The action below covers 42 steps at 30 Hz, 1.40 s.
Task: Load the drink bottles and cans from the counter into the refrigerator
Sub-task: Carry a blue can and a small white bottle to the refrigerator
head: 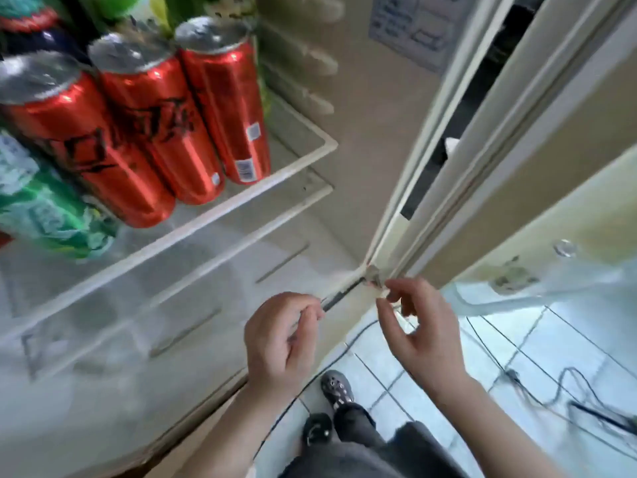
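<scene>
Both hands were raised in front of the open fridge, level with its lower section.

1. Left hand: the fingers were loosely curled toward the thumb and held nothing.
2. Right hand: the fingers were relaxed and slightly bent, with the thumb spread apart from them. It held nothing.
3. The two hands were near each other but did not touch. The fingertips of both pointed toward the lower door-frame corner, which lay just beyond them. Contact with it could not be confirmed.

Location of the drinks:
- Three red cans stood upright in a row on the shelf, well above and to the left of the left fingers. Adjacent cans stood side by side, touching or nearly so.
- A green can stood on the same shelf, just in front of the leftmost red can and farther left of the fingers than any other can.

Other items:
- A clear drawer sat under the shelf, directly left of the left fingers.
- The door stood open beyond and to the right of the right fingers.
- Below the hands, a tiled floor carried dark cables. A shoe was visible between the two forearms.
</scene>
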Tool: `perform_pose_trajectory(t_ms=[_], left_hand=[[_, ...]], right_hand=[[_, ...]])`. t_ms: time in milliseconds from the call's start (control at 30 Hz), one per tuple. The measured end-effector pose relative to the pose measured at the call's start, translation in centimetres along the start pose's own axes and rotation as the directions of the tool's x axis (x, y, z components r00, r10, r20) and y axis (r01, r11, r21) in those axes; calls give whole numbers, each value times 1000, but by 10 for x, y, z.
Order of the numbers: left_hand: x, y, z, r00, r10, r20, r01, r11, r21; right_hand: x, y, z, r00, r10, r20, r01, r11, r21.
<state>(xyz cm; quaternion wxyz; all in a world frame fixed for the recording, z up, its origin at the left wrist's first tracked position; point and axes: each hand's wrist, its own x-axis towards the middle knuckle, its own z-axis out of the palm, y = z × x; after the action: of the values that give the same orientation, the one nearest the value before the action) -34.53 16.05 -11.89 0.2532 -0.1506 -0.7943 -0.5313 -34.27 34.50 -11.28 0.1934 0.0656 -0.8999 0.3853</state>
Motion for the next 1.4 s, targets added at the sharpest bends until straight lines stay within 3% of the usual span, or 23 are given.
perform_pose_trajectory(t_ms=[100,167,233,333,367,433,500,533,600,667,733,833,1000,1100,1167,1300,1400], left_hand=[[-35,-12,43,935,-180,304,208,976,-61],[-64,-15,65,830,-259,493,325,944,-51],[-90,-20,84,682,-365,634,472,881,0],[-127,-36,107,318,-543,777,646,724,241],[-142,-48,112,185,-578,795,607,703,370],[-169,-70,115,-68,-616,785,354,721,596],[-190,-88,108,-270,-643,717,55,733,678],[-198,-93,103,-320,-663,676,-64,728,683],[-213,-103,98,-324,-709,626,-219,700,679],[-226,-102,104,-260,-750,608,-285,661,694],[-239,-86,124,-208,-757,620,-295,653,698],[-268,-36,170,-240,-727,644,-302,686,662],[-352,69,258,-218,-667,713,-291,741,605],[-418,141,307,-282,-563,777,-360,813,458],[-462,189,331,-366,-511,778,-419,837,352],[-532,273,360,-520,-412,748,-493,860,131],[-571,317,395,-559,-376,739,-565,825,-8]], right_hand=[[-69,44,-17,955,267,130,-241,953,-186],[-122,69,-28,847,509,152,-449,839,-306],[-173,85,-37,670,735,106,-651,650,-391],[-244,103,-48,293,955,44,-855,283,-435],[-268,107,-52,176,983,47,-878,178,-444],[-314,108,-60,4,998,62,-889,32,-458],[-353,102,-71,-94,993,68,-891,-53,-451],[-370,97,-76,-126,989,72,-895,-82,-439],[-400,91,-88,-161,984,78,-910,-117,-398],[-427,88,-102,-176,980,89,-927,-135,-349],[-455,90,-116,-188,979,77,-942,-158,-296],[-505,97,-140,-195,979,62,-960,-178,-215],[-608,107,-198,-250,964,92,-965,-241,-103],[-680,110,-242,-315,948,48,-949,-313,-48],[-729,107,-273,-411,912,1,-911,-411,27],[-813,92,-318,-597,801,-42,-748,-537,391],[-858,86,-332,-676,737,-9,-601,-545,585]])
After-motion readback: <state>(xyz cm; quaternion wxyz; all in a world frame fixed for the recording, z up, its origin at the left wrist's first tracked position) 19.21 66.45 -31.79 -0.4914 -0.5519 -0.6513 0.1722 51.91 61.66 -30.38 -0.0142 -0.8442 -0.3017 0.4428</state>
